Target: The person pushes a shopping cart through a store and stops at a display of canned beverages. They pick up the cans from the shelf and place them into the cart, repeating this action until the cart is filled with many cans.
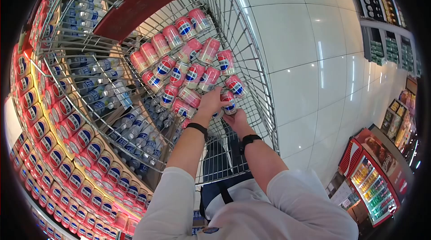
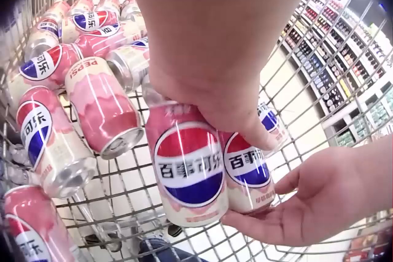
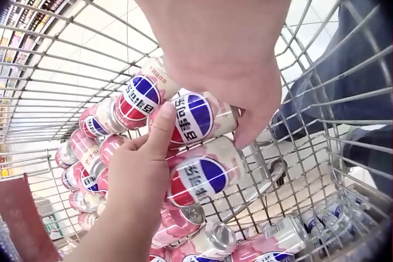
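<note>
Two pink-and-cream Pepsi cans, a front can (image 2: 187, 173) and a second can (image 2: 247, 167), stand side by side between the hands, low in the shopping cart. From above, the left hand (image 1: 212, 102) grips them at their tops, its thumb lying across the second can. The right hand (image 1: 237, 118) holds their lower ends, with curled fingers (image 2: 270, 225) at the bases. In the right wrist view the left hand (image 3: 138, 173) reaches in from below, and the right hand (image 3: 227, 71) covers part of the pair. Many more such cans (image 1: 193, 73) lie loosely in the cart.
Wire walls of the cart (image 1: 269, 118) surround the hands, and a red panel (image 1: 134, 8) crosses its far end. Stacked Pepsi cans (image 1: 85, 139) line the left side, near packs of bottled water (image 1: 139, 134). A drinks cooler (image 1: 375, 186) stands at right on the tiled floor (image 1: 310, 87).
</note>
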### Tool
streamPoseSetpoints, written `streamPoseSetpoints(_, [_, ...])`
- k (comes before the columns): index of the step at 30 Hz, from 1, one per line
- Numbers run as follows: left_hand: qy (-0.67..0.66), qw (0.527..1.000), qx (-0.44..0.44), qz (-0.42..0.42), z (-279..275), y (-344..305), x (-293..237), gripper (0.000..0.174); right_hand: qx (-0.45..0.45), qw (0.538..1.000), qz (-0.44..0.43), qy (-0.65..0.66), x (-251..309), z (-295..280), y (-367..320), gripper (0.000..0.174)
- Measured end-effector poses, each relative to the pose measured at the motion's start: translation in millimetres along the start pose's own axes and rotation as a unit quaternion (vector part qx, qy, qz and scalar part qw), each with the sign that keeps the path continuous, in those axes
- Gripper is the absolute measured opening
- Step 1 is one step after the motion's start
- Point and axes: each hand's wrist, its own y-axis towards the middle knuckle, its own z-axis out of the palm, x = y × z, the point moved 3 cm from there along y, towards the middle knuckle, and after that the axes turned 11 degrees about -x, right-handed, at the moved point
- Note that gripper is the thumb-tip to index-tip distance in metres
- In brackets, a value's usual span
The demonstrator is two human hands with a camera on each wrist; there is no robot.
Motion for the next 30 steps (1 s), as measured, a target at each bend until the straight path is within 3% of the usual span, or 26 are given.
streamPoseSetpoints(4, [0.046, 0.996, -0.038, 0.064, 3.7, -13.4, 13.0, 0.073, -0.014, 0.998, -0.002, 0.063, -3.5, 2.2, 0.0, 0.043])
streamPoseSetpoints(6, [-0.017, 0.974, -0.184, 0.132, 0.3, -31.3, 14.8, 0.065, -0.012, 0.999, -0.035, 0.034, -5.4, 4.1, -5.6, 0.04])
streamPoseSetpoints(7, [-0.017, 0.974, -0.188, 0.126, 2.3, -41.5, 16.0, 0.065, -0.009, 0.999, -0.034, 0.027, -7.6, 4.3, -9.8, 0.04])
streamPoseSetpoints(9, [0.103, 0.95, -0.279, 0.089, 1.5, -61.4, 14.3, 0.059, -0.096, 0.99, -0.008, -0.102, -10.5, 2.5, -16.4, 0.038])
streamPoseSetpoints(11, [0.08, 0.95, -0.298, 0.037, 4.0, -83.3, 10.6, 0.05, -0.068, 0.99, 0.025, -0.123, -23.3, 4.1, -11.0, 0.036])
streamPoseSetpoints(12, [0.072, 0.985, -0.146, -0.05, 9.3, -91.6, 13.0, 0.046, 0.002, 0.993, 0.068, -0.097, -35.4, 9.0, -6.0, 0.036])
streamPoseSetpoints(13, [0.057, 0.989, 0.008, -0.135, 13.8, -103.9, 15.3, 0.043, 0.071, 0.989, 0.11, -0.073, -46.9, 12.7, 6.2, 0.038])
streamPoseSetpoints(14, [0.054, 0.988, -0.005, -0.144, 2.1, -119.1, 8.8, 0.043, 0.177, 0.967, 0.152, -0.106, -70.4, 6.1, 75.2, 0.031])
streamPoseSetpoints(16, [0.065, 0.997, -0.016, -0.029, -25.6, -162.9, -18.7, 0.037, 0.168, 0.97, 0.158, -0.079, -66.3, 18.8, 61.1, 0.025])
streamPoseSetpoints(17, [0.064, 0.997, -0.031, -0.039, -39.3, -180.9, -25.5, 0.037, 0.154, 0.974, 0.159, -0.039, -62.6, 26.7, 54.2, 0.021])
streamPoseSetpoints(18, [0.014, 0.999, -0.035, -0.024, -52.2, -200.0, -32.6, 0.036, 0.236, 0.946, -0.066, -0.214, -65.7, 23.4, 73.5, 0.021])
streamPoseSetpoints(19, [-0.036, 0.998, -0.041, -0.011, -62.3, -222.7, -39.4, 0.036, 0.248, 0.94, -0.066, -0.225, -63.6, 17.1, 80.4, 0.021])
streamPoseSetpoints(20, [-0.045, 0.995, -0.085, 0.008, -73.0, -246.4, -44.9, 0.036, 0.254, 0.837, -0.314, -0.37, -49.8, 19.9, 81.3, 0.024])
streamPoseSetpoints(21, [-0.05, 0.989, -0.137, 0.025, -85.1, -269.5, -48.2, 0.037, 0.248, 0.652, -0.541, -0.47, -44.4, 35.2, 72.5, 0.027])
streamPoseSetpoints(23, [-0.065, 0.982, -0.178, -0.005, -105.5, -323.2, -45.8, 0.038, 0.161, 0.636, -0.606, -0.45, -35.9, 33.0, -0.6, 0.032])
streamPoseSetpoints(25, [-0.105, 0.959, -0.262, 0.036, -122.1, -382.7, -41.7, 0.041, 0.136, 0.599, -0.615, -0.494, -21.8, 30.2, 19.8, 0.025])
streamPoseSetpoints(26, [-0.107, 0.95, -0.293, 0.032, -124.3, -412.0, -29.7, 0.042, 0.169, 0.899, -0.309, -0.261, -10.8, 38.9, 22.0, 0.026])
streamPoseSetpoints(27, [-0.105, 0.942, -0.316, 0.028, -125.7, -443.6, -15.0, 0.042, 0.157, 0.984, 0.082, 0.021, -17.6, 48.7, 11.0, 0.044])
streamPoseSetpoints(28, [-0.097, 0.926, -0.366, 0.001, -128.9, -477.5, 3.0, 0.042, 0.176, 0.981, 0.076, 0.004, -17.0, 60.7, -11.7, 0.044])
streamPoseSetpoints(30, [-0.112, 0.882, -0.451, -0.073, -135.8, -553.8, 30.3, 0.043, 0.21, 0.974, -0.028, -0.082, -13.7, 66.0, -63.5, 0.049])
